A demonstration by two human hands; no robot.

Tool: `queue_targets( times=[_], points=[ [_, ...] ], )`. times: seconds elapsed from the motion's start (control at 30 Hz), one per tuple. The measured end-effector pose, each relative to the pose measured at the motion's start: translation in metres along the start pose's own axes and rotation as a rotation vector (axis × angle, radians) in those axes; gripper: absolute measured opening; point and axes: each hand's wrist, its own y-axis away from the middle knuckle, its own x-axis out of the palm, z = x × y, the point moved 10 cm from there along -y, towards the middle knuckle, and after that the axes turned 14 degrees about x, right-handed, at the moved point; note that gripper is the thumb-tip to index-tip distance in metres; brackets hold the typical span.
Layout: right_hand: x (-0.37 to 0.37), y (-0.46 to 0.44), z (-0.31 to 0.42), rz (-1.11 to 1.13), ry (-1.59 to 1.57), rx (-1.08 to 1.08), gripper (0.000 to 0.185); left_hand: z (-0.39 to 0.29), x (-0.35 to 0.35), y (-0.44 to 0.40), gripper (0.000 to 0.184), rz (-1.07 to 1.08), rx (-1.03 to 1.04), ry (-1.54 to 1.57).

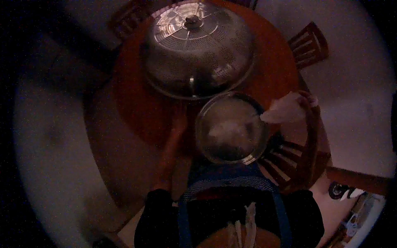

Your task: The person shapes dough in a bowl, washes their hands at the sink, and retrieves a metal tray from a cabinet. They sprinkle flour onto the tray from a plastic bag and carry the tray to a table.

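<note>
A pale, limp thing like a cloth or bag [284,108] hangs from my right hand [307,100], whose fingers are closed on its upper right end. Its left tip meets the right rim of a round metal pan [231,128] near the table's front edge. Something pale shows inside the pan, too dim to make out. My left hand [180,120] is beside the pan's left side, dark and blurred, so its fingers cannot be made out. Behind the pan a large perforated metal dome [202,53] with a knob on top rests on the table.
The round reddish table [132,103] carries the pan and dome. One wooden chair [309,46] stands at the back right, another [285,159] at the front right, close to my right arm. A further chair [130,20] is at the back left. The room is dark.
</note>
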Motion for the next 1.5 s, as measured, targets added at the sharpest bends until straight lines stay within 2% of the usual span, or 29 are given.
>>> queue_targets(
  times=[0.07,0.17,0.23,0.27,0.37,0.43,0.47,0.53,0.57,0.6,0.63,0.67,0.73,0.77,0.83,0.87,0.9,0.97,1.07,1.1,1.13,1.17,1.23,1.3,1.33,1.43,1.5],
  points=[
    [0.012,-0.004,-0.009,-0.007,-0.002,0.018,0.027,0.015,0.017,-0.002,0.056,-0.007,0.001,-0.008],
    [0.009,-0.015,-0.013,-0.034,0.012,0.036,0.027,0.017,0.022,-0.013,0.052,-0.019,0.026,0.358],
    [0.008,-0.021,-0.010,-0.040,0.015,0.047,0.027,0.028,0.009,-0.024,0.052,-0.030,0.014,0.130],
    [0.001,-0.030,-0.017,-0.046,0.011,0.055,0.028,0.023,0.015,-0.045,0.052,-0.022,0.013,0.128],
    [-0.021,-0.058,-0.024,-0.052,0.001,0.051,0.028,0.020,0.068,-0.075,0.052,0.226,-0.101,0.260],
    [-0.035,-0.064,-0.024,-0.064,0.007,0.041,0.028,-0.003,0.060,-0.089,0.051,-0.247,0.034,0.555],
    [-0.040,-0.066,-0.024,-0.063,0.007,0.041,0.028,-0.018,0.061,-0.088,0.051,-0.248,0.033,0.554],
    [-0.051,-0.073,-0.025,-0.059,0.007,0.038,0.028,-0.067,0.097,-0.090,0.054,-0.032,-0.068,0.776],
    [-0.056,-0.080,-0.028,-0.056,0.006,0.034,0.028,-0.089,0.090,-0.092,0.054,-0.036,-0.071,0.774],
    [-0.059,-0.092,-0.033,-0.043,0.000,0.039,0.028,-0.116,0.084,-0.086,0.056,0.025,-0.088,0.922],
    [-0.065,-0.138,-0.045,-0.033,-0.012,-0.002,0.028,-0.137,0.068,-0.099,0.059,0.075,-0.094,1.068],
    [-0.071,-0.184,-0.057,-0.023,-0.024,-0.044,0.028,-0.153,0.063,-0.136,0.059,0.096,-0.100,1.072],
    [-0.093,-0.204,-0.073,-0.041,-0.006,-0.041,0.029,-0.197,0.050,-0.145,0.061,0.175,-0.269,1.376],
    [-0.106,-0.214,-0.084,-0.053,0.006,-0.031,0.029,-0.215,0.062,-0.147,0.061,0.188,-0.238,1.381],
    [-0.134,-0.234,-0.107,-0.080,0.025,-0.018,0.030,-0.249,0.089,-0.162,0.060,0.085,-0.194,1.735],
    [-0.150,-0.247,-0.118,-0.093,0.032,-0.012,0.030,-0.266,0.063,-0.176,0.060,0.094,-0.180,1.737],
    [-0.166,-0.263,-0.130,-0.106,0.038,-0.009,0.031,-0.280,0.045,-0.185,0.058,0.100,-0.293,1.859],
    [-0.199,-0.288,-0.151,-0.133,0.052,-0.005,0.031,-0.305,0.040,-0.193,0.055,0.118,-0.391,1.971],
    [-0.253,-0.341,-0.180,-0.168,0.079,0.006,0.032,-0.341,0.098,-0.206,0.048,0.329,-0.350,1.710],
    [-0.268,-0.362,-0.188,-0.168,0.082,0.016,0.033,-0.352,0.106,-0.215,0.046,0.268,-0.297,1.669],
    [-0.272,-0.386,-0.180,-0.060,0.032,-0.083,0.034,-0.373,0.095,-0.212,0.044,0.217,-0.303,1.658],
    [-0.286,-0.413,-0.188,-0.066,0.036,-0.090,0.034,-0.382,0.081,-0.235,0.044,0.213,-0.294,1.662],
    [-0.295,-0.479,-0.207,0.180,-0.192,-0.108,0.035,-0.394,0.057,-0.267,0.042,0.281,-0.272,1.407],
    [-0.308,-0.545,-0.223,0.291,-0.255,-0.099,0.033,-0.410,0.050,-0.295,0.041,0.260,-0.356,1.484],
    [-0.304,-0.564,-0.225,0.301,-0.225,-0.106,0.032,-0.415,0.050,-0.303,0.041,0.254,-0.433,1.553],
    [-0.230,-0.522,-0.203,0.323,-0.085,-0.122,0.029,-0.366,0.082,-0.233,0.040,0.181,-0.337,1.584],
    [-0.168,-0.482,-0.211,0.375,-0.018,-0.134,0.028,-0.331,0.063,-0.198,0.040,0.139,-0.325,1.536]
  ],
)
